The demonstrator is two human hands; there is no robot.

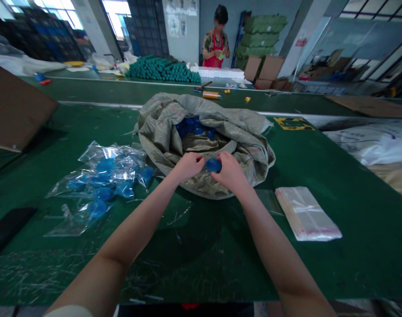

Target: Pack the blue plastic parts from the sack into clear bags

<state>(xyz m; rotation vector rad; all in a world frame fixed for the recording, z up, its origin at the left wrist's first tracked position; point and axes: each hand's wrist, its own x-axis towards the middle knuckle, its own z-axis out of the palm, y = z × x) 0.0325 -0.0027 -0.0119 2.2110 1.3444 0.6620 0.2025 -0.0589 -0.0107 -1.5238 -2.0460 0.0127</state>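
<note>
A small round blue piece [213, 165] is gripped between the thumb and fingers of my right hand [230, 169], over the near side of a grey-green woven sack [253, 145]. Close on its left, my left hand [190, 166] has its fingers pinched together; a bit of clear film seems to lie between the hands, but what the left fingers hold is too small to tell. More blue pieces [197, 127] show inside the rolled-open sack. Several clear bags with blue pieces [103, 193] are piled on the green table [201, 264] at the left.
A stack of flat clear bags [306, 213] lies right of my right forearm. A black object [11, 229] and a cardboard sheet [17, 105] are at the left. Beyond the sack are an orange roll [211, 95], green rods [161, 70] and a person [215, 44] in a red apron.
</note>
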